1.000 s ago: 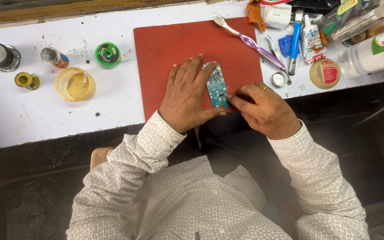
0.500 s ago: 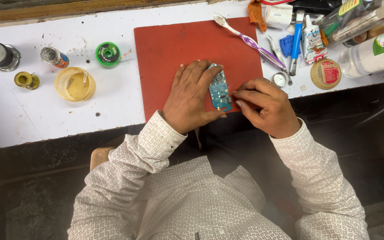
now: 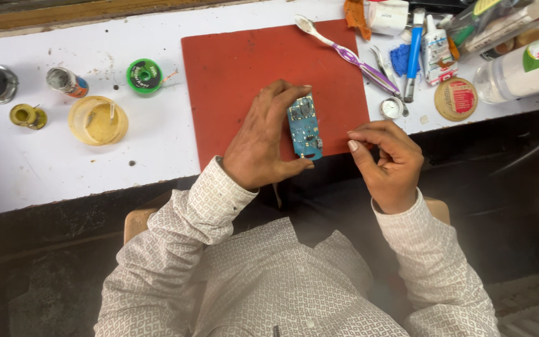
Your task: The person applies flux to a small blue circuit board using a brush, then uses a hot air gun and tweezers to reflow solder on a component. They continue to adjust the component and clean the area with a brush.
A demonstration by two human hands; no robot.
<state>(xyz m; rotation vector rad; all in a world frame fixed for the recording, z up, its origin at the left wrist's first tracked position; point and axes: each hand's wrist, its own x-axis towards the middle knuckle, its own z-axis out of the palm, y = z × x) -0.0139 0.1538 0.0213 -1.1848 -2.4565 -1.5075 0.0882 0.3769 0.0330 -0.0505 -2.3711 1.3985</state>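
My left hand point(image 3: 262, 138) grips a small blue circuit board point(image 3: 304, 126) by its long edges, holding it over the near edge of a red mat point(image 3: 244, 62). My right hand point(image 3: 388, 159) hovers just right of the board, apart from it, with fingers curled and thumb against fingertips; whether something tiny is pinched there I cannot tell.
On the white bench: a toothbrush point(image 3: 344, 53), blue pen point(image 3: 412, 53), tweezers point(image 3: 382, 65), small round tin point(image 3: 392, 107), brown disc point(image 3: 455, 98), white bottle point(image 3: 519, 65) at right. At left a green solder-wick spool point(image 3: 144, 75), yellow dish point(image 3: 98, 120), small jars point(image 3: 67, 81).
My right hand has let go of the board and drawn back to the right. My left hand now holds the board alone, tilted up off the mat.
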